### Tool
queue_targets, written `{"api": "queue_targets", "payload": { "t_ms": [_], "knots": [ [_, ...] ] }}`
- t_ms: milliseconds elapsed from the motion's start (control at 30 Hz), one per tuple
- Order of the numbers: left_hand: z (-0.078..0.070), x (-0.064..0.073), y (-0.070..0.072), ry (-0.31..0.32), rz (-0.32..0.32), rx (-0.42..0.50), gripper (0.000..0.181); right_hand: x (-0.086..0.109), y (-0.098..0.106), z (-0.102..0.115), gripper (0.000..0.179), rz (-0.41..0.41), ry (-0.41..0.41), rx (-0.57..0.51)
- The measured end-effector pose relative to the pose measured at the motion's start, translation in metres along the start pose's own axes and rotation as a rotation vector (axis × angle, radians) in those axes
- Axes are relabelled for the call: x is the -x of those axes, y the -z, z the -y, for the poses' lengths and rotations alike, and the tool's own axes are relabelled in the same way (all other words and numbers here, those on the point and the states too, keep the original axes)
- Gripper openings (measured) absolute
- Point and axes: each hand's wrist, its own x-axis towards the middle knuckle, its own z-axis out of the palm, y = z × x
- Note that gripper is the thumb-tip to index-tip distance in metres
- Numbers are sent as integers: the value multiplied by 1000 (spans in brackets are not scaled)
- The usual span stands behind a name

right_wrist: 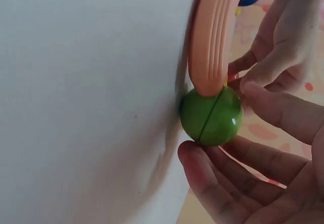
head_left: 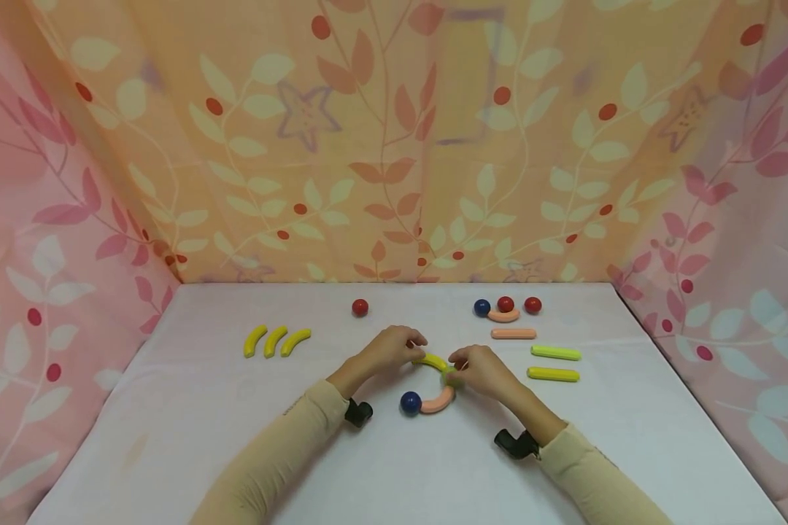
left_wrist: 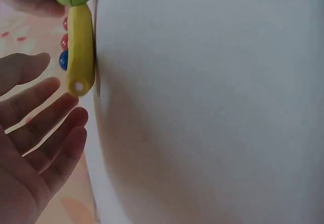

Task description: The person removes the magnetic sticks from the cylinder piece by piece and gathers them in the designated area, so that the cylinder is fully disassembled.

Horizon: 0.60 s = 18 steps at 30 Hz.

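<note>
A chain of toy pieces lies on the white table in the head view. It runs from a blue ball (head_left: 410, 403) through a curved peach bar (head_left: 438, 402) and a green ball (right_wrist: 211, 116) to a curved yellow bar (head_left: 433, 360). My right hand (head_left: 482, 372) holds the green ball between thumb and fingers; the right wrist view shows this up close. At the yellow bar's free end is my left hand (head_left: 394, 346), its fingers spread and loosely extended. In the left wrist view its fingertips (left_wrist: 71, 100) are at that end, gripping nothing; contact is unclear.
Several curved yellow bars (head_left: 275, 341) lie at the left, and a red ball (head_left: 360, 308) sits at the back. Back right are a blue ball (head_left: 482, 308), red balls (head_left: 532, 305) and peach bars (head_left: 514, 334). Straight yellow-green (head_left: 555, 353) and yellow (head_left: 553, 374) bars lie right.
</note>
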Motion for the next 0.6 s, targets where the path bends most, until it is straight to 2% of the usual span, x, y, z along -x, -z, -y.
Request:
{"api": "queue_targets", "payload": {
  "t_ms": [67, 267, 467, 600],
  "knots": [
    [-3, 0, -4, -26, 24, -10, 27, 0, -2, 2, 34, -9, 4, 6],
    [-8, -3, -12, -89, 37, -91, 24, -1, -6, 7, 32, -26, -7, 20],
    [-10, -5, -15, -96, 44, -153, 24, -4, -7, 8, 29, -21, -21, 20],
    [-9, -4, -14, -76, 51, -148, 24, -5, -7, 8, 28, -8, -6, 26]
  ]
}}
